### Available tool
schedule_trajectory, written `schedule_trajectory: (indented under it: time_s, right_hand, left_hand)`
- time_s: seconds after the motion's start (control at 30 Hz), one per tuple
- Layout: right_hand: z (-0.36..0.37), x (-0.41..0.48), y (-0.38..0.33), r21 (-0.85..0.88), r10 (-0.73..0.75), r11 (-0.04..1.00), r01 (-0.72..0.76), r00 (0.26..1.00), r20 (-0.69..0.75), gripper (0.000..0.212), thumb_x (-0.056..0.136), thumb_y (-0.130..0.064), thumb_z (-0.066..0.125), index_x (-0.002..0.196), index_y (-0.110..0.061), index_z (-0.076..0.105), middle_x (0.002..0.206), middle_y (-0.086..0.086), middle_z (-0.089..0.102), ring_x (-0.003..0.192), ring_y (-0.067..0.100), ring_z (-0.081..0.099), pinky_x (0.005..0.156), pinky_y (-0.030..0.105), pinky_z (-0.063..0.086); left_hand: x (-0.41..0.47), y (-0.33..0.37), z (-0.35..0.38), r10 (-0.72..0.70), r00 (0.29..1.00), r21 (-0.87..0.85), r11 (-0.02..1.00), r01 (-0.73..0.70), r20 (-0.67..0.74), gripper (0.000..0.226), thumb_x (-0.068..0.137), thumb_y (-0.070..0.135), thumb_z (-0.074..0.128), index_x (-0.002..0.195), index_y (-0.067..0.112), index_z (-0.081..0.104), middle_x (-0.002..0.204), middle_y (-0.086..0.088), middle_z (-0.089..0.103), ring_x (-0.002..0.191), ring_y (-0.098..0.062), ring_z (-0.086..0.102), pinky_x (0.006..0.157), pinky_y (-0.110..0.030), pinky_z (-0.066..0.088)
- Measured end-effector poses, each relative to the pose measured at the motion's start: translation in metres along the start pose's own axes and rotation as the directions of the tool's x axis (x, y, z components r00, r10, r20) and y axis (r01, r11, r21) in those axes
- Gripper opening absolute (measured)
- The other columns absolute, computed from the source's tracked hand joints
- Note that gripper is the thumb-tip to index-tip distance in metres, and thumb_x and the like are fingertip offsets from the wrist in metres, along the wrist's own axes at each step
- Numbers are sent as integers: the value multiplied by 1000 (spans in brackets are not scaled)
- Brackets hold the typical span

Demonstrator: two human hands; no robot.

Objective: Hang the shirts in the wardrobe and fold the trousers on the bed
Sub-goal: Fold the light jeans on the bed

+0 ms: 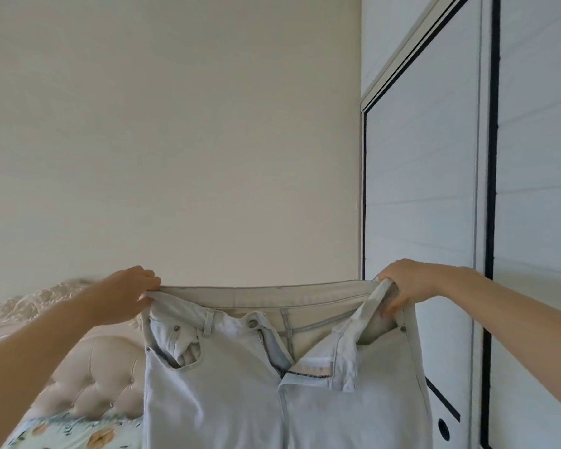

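Pale denim trousers [227,393] hang in mid-air, held by the waistband, front toward camera, button and fly undone. Left hand [127,294]: fingers curled over one end of the waistband, gripping it. Right hand [405,286]: fingers clenched on the other end. White tag [314,362] inside the fly, print too blurred to read. Behind the trousers: tufted headboard [104,377] and floral bedding [68,432]. Wardrobe [418,189] at right, white doors with dark trim.
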State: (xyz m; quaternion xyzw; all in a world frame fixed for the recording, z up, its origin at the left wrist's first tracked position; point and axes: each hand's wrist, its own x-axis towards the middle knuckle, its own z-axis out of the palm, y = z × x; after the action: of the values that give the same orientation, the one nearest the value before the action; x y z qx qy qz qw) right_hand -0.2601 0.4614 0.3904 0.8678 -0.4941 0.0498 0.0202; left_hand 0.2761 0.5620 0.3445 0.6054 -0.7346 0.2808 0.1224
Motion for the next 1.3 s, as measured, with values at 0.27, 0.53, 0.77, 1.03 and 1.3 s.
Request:
schedule_trajectory:
  time_s: [0.27,0.53,0.77,1.03,1.3]
  right_hand:
    - [-5,26,1,283,-22,956,75,982,-186,58,59,-63,67,54,-14,37,52,-4,29,53,13,25,53,26,19]
    - [-11,44,16,573,209,819,31,914,-348,61,76,-21,78,49,-19,23,45,-7,22,48,13,22,50,27,16]
    - [-55,39,13,916,346,248,316,854,-389,12,78,-13,75,83,-4,70,81,11,71,76,26,65,69,29,52]
    - [-40,62,22,745,351,644,171,800,-487,63,66,-38,86,53,-21,26,54,-3,27,53,15,30,54,29,22]
    - [-19,83,9,670,390,731,131,725,-567,52,69,-37,83,55,-14,38,55,4,32,58,22,39,55,33,23]
  left_hand:
    - [-1,26,-1,126,983,282,956,-84,-134,35,72,38,44,41,22,42,48,11,36,65,-5,44,83,-35,33]
    - [10,29,-12,31,995,90,996,-22,-97,67,82,81,39,53,22,53,59,13,51,75,0,49,80,-24,28]
    - [54,41,-73,-666,745,-946,264,187,-38,30,81,15,77,69,2,53,65,-10,40,60,-21,39,52,-26,32]
    - [41,59,-59,-590,805,-890,333,312,61,55,83,13,76,56,24,29,58,3,23,56,-14,23,53,-27,17]
    - [15,117,-89,-361,885,-854,316,414,295,55,81,8,75,55,22,29,57,3,25,50,-10,24,46,-22,21]
